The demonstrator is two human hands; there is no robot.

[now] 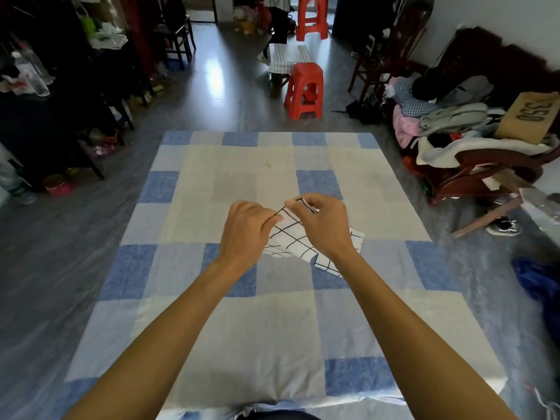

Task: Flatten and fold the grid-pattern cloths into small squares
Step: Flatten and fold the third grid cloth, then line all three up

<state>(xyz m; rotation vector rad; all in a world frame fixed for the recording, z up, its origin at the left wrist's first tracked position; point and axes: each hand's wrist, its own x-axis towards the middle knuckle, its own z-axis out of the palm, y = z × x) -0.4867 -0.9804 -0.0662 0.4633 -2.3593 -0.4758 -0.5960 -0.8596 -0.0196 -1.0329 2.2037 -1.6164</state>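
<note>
Handling: grid-pattern cloth (289,237) looks thin, light and limp; I'd take it by the corners.
Look: white with black grid lines, rumpled.
Left grip (247,228): pinching its top edge.
Right grip (321,224): pinching the same edge, just beside the left.
Place: drooping between and beneath both grips, over the checked blanket (242,165).

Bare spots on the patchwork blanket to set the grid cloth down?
Free on the blue-and-cream patchwork blanket: the far half up to its far edge, the left strip, and the near stretch between the forearms. Crowded: the middle, where the left hand and right hand pinch the white black-grid cloth; the clothes-heaped wooden chair off the right edge.
</note>
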